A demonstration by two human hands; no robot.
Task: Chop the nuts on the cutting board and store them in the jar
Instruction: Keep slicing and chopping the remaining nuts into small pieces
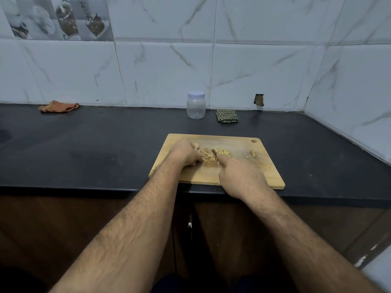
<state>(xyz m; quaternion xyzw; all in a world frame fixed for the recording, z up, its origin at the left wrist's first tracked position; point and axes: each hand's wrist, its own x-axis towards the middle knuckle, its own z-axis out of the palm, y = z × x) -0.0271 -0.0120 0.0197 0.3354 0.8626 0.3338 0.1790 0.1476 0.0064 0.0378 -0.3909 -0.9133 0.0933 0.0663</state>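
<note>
two hands (pixel 186 153) (pixel 239 176), grip unclear, over one cutting board (pixel 243 176), one jar (pixel 196 105).

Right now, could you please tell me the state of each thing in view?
Jar: upright, lid on, looks empty.
Nuts: mostly slivered, piled on the board; a few pieces apart at its right.
Left hand: curled at the pile.
Right hand: closed, forefinger out; a knife cannot be made out.
Green cloth: folded.
Orange cloth: crumpled.
</note>
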